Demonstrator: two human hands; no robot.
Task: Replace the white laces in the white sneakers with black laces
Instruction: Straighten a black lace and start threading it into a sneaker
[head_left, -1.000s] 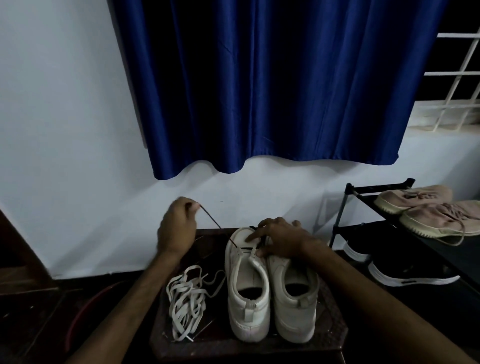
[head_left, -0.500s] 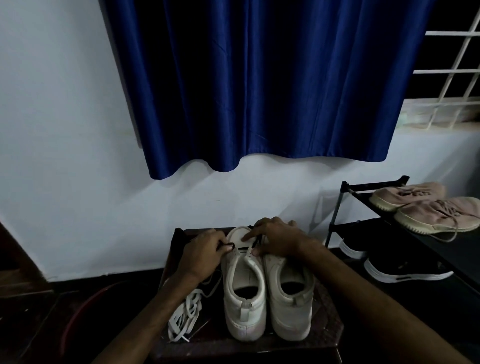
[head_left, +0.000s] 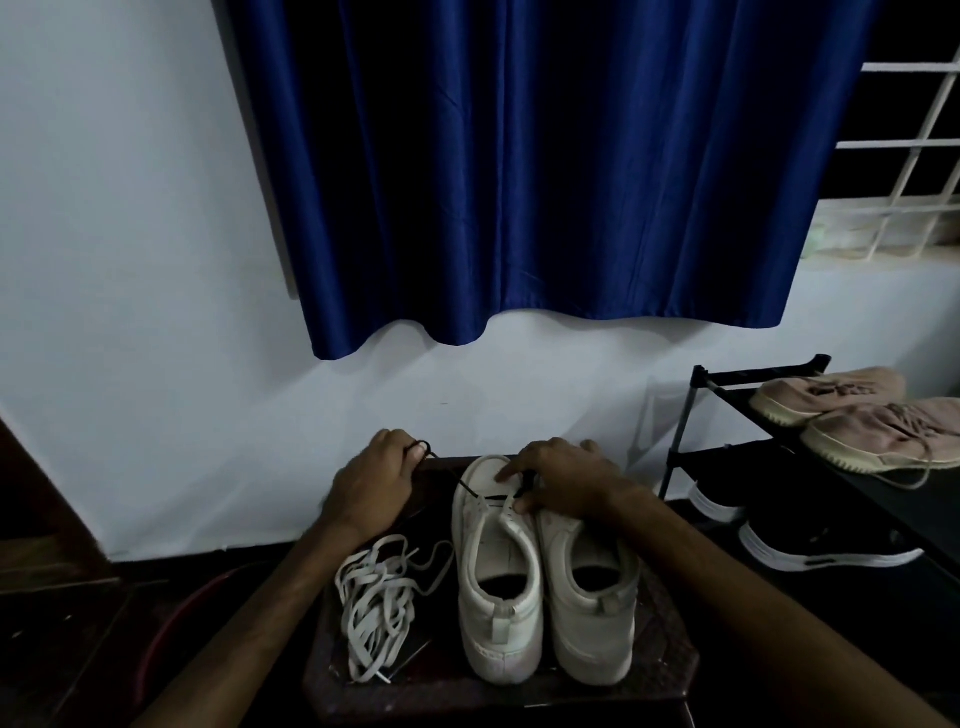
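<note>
- Blue curtain (head_left: 545, 171) hangs over the pale wall behind.
- Dark bench (head_left: 670, 670) carries the white sneakers (head_left: 498, 623) side by side, heels toward the camera.
- Right hand (head_left: 566, 478) curls over the toes, with forefinger and thumb gripping one sneaker's eyelet flap.
- Left hand (head_left: 371, 483) pinches the black lace (head_left: 447, 470), which runs taut from that sneaker's eyelets.
- White laces (head_left: 374, 608) lie heaped just left of the sneakers.

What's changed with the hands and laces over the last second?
The left hand, pinching the black lace, dipped to the left sneaker, then pulled back to the left, drawing the lace along. The right hand stayed holding that sneaker; the white laces lay unmoved.
</note>
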